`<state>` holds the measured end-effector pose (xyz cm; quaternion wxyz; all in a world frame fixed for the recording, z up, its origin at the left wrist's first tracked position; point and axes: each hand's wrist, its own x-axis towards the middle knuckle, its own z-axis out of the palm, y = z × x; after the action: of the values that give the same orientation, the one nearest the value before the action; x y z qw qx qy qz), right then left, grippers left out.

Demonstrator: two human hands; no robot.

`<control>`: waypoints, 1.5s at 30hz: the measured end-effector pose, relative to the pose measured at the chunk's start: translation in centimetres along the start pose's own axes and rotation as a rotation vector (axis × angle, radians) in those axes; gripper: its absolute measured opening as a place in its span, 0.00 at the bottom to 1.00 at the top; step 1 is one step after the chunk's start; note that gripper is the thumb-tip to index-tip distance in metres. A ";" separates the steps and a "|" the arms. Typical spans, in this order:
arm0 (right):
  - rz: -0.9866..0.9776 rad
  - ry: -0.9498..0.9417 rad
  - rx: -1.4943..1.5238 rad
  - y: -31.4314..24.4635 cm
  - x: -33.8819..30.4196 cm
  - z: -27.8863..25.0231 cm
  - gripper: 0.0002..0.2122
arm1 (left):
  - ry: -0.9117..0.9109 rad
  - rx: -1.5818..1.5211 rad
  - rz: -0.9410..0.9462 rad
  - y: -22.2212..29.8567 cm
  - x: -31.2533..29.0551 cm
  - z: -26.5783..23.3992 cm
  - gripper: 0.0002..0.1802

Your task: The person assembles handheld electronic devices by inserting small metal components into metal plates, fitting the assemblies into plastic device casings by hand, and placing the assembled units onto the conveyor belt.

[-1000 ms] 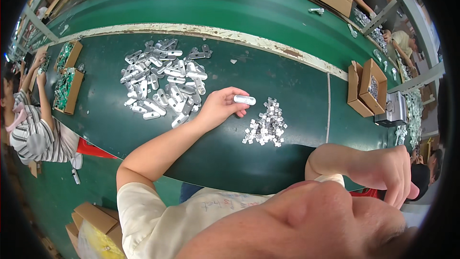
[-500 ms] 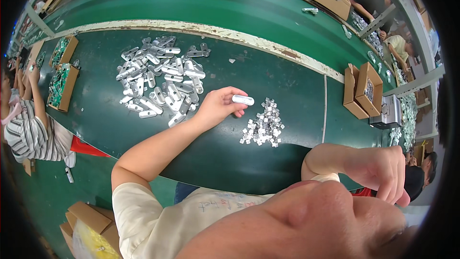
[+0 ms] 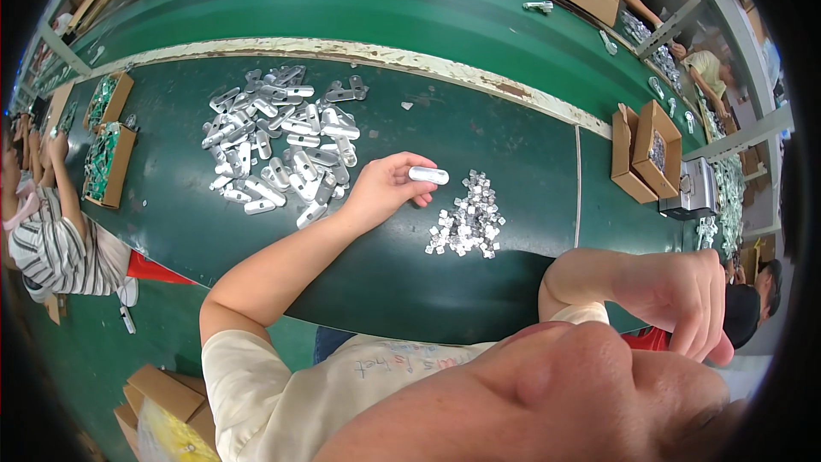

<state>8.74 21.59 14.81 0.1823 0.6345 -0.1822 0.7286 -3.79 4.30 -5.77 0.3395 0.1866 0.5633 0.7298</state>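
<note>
The left hand (image 3: 383, 190) pinches one silver shell (image 3: 428, 175) over the table (image 3: 534, 162) near small parts (image 3: 469, 221), many loose shells (image 3: 302, 140) lie unheld, and the right hand (image 3: 680, 295) curls its fingers, grip unclear.

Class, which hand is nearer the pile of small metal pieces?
Left: the left hand is just left of the pile; the right hand is well off to its right.

Obscured parts, relative to bench (image 3: 530, 175).
On bench: silver shells (image 3: 264, 145) overlap, lowest ones partly hidden; detail of small pieces (image 3: 467, 222) too fine to resolve. Near side of bench: yellow bag (image 3: 180, 443) cut off below. Left of bench: co-worker (image 3: 64, 239) clipped by dark rim.
</note>
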 end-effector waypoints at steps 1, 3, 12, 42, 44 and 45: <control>0.053 0.033 -0.006 -0.2 0.0 0.1 0.19 | 0.000 0.003 0.000 0.0 0.0 0.0 0.13; 0.030 0.027 -0.024 0.0 -0.1 0.0 0.18 | 0.001 0.011 -0.002 0.0 0.0 0.0 0.13; 0.417 0.110 -0.566 -1.3 -1.9 -12.7 0.20 | -0.023 0.008 -0.031 0.3 0.3 0.1 0.14; 1.426 0.148 -2.143 -1.0 -12.6 -42.8 0.21 | 0.026 0.026 -0.074 0.4 0.5 0.1 0.14; 1.374 0.347 -1.864 -0.9 -12.2 -36.4 0.20 | 0.018 0.005 -0.063 0.8 0.7 0.2 0.14; 1.329 0.503 -1.582 -0.6 -11.8 -32.6 0.20 | 0.025 0.001 -0.079 0.8 0.7 0.2 0.14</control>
<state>-17.43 37.87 -1.05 0.1410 -0.0602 -0.8710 0.4667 -4.33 4.82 -5.02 0.3608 0.1552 0.5746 0.7180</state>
